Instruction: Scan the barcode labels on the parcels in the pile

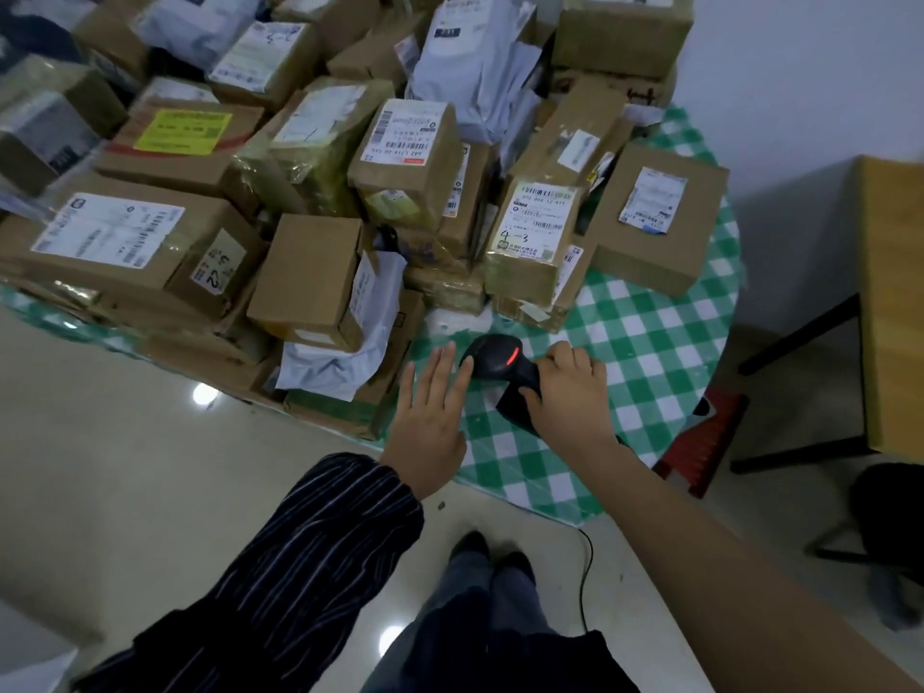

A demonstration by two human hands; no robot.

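I wore a dark top with thin pale stripes running down its length. The left sleeve [320, 542] was loose and creased, its stripes bending with the folds. The cuff was bunched in a soft roll that ended partway along the forearm, short of my left hand [430, 422]. My right arm [700, 532] was uncovered along all that showed of it, down to my right hand [570, 387]. A fold of dark cloth [590, 660] lay low beside that arm; I could not tell whether it was sleeve or hem. My trousers [480, 607] were a dull grey-blue, much like denim. Below them were dark shoes [470, 542] with rounded toes.
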